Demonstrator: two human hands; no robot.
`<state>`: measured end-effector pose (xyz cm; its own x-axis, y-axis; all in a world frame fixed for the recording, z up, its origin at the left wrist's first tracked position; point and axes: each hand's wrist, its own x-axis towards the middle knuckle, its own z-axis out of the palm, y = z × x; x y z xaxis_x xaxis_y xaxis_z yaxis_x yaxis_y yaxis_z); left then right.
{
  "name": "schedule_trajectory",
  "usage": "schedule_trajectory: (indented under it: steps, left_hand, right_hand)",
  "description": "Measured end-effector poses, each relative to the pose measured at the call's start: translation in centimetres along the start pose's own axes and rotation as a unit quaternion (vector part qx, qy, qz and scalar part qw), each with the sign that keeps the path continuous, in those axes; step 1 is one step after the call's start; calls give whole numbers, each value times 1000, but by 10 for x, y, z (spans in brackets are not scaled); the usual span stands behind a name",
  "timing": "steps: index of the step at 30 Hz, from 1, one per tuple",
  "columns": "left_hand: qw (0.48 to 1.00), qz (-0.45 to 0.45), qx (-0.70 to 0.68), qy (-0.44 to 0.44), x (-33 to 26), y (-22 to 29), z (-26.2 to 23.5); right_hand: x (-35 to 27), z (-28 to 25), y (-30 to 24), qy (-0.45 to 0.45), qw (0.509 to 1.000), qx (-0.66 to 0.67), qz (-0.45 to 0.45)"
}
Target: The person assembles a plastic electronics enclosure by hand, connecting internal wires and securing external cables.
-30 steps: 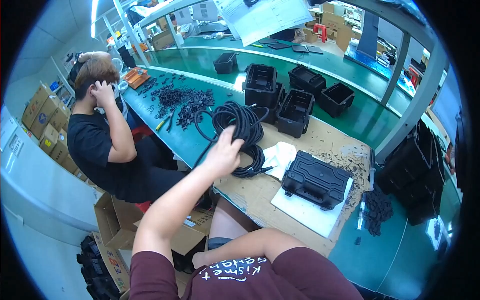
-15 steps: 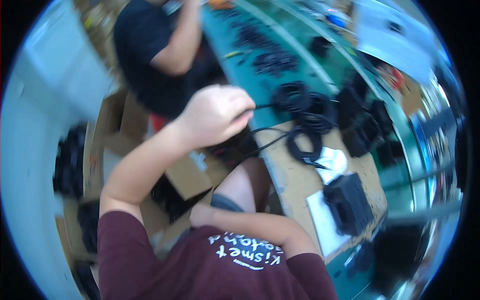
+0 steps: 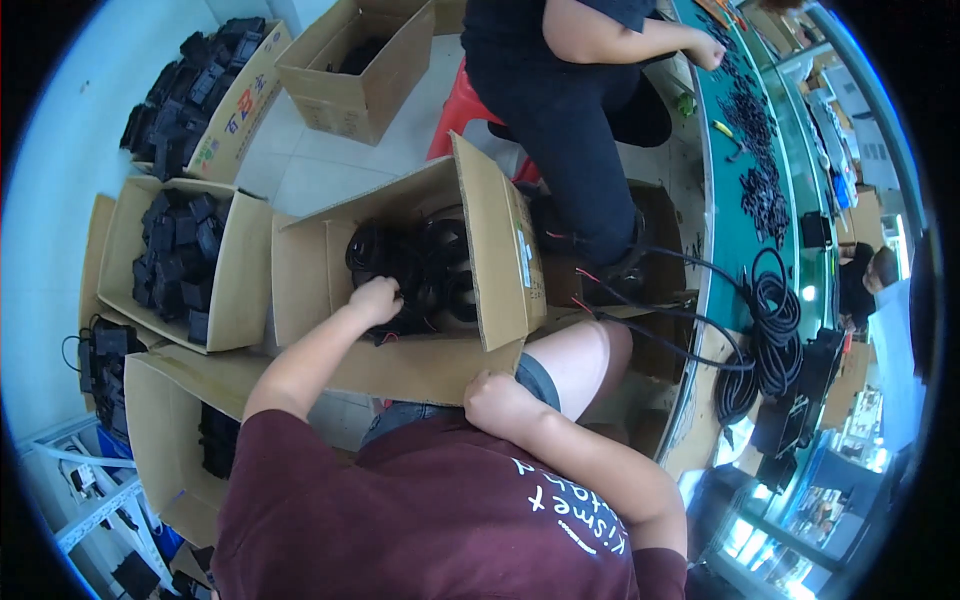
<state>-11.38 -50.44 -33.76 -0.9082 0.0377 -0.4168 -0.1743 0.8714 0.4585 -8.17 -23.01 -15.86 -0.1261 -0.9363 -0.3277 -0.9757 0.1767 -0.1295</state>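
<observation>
- Has shifted the left hand [image 3: 376, 301] from the desk side into an open cardboard box [image 3: 305, 270], just off centre towards 10 o'clock; puts the handling now among the coiled black cables [image 3: 372, 245] inside, away from the desk
- Reaching down to those coils, with the fingertips hidden; cannot tell whether gripping any
- At 6 o'clock, keeping the right hand [image 3: 495, 400] by the near corner of the box, with fingers curled inward; cannot tell whether closed on a flap
- Has left a bundle of black cable [image 3: 775, 320] lying on the desk [image 3: 728, 210] at 3 o'clock, with ends trailing past the edge towards centre and red showing at the tips
- On the same green desk, at 2 o'clock, heaps of small black parts [image 3: 765, 200] and a yellow-handled tool [image 3: 723, 129]
- At 1 o'clock, a co-worker [image 3: 570, 130] in dark clothes; at 12, a red stool [image 3: 458, 112]
- Between 9 and 10 o'clock, on pale floor tiles [image 3: 285, 180], a box full of black cases [image 3: 180, 250]
</observation>
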Motion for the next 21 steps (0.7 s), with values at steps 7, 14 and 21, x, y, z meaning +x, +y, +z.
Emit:
schedule_trajectory:
  steps: [7, 14, 21]
  left_hand:
    - [942, 144, 224, -206, 54, -21, 106]
    - [943, 117, 208, -233, 82, -26, 158]
    - [883, 247, 178, -357, 95, 51, 79]
  right_hand:
    - [4, -15, 6, -11, 1000, -23, -2]
    - [14, -10, 15, 6, 998, -55, -34]
    - [18, -3, 17, 31, 996, -68, -42]
